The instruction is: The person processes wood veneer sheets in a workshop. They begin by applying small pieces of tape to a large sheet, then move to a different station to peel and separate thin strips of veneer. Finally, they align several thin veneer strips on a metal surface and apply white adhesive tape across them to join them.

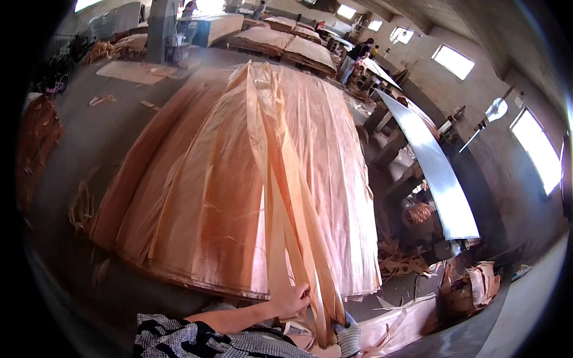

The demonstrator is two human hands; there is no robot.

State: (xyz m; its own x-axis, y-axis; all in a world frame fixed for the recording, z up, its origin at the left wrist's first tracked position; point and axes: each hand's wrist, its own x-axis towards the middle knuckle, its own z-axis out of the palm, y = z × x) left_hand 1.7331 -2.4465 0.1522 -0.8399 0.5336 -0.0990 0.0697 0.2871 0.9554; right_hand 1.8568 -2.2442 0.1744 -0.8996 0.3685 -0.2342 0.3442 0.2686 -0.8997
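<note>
Here, at the frame's lower middle, the left hand [291, 300] grips strips [276, 250]. The right hand [348, 338] is gloved beside them; its grip I can't tell.

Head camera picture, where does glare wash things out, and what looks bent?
Head view: the white rectangular window at far right is blown out; head view: the long silvery tabletop glares and curves, fisheye-fashion; head view: the long tan veneer strip isn't washed out.
</note>
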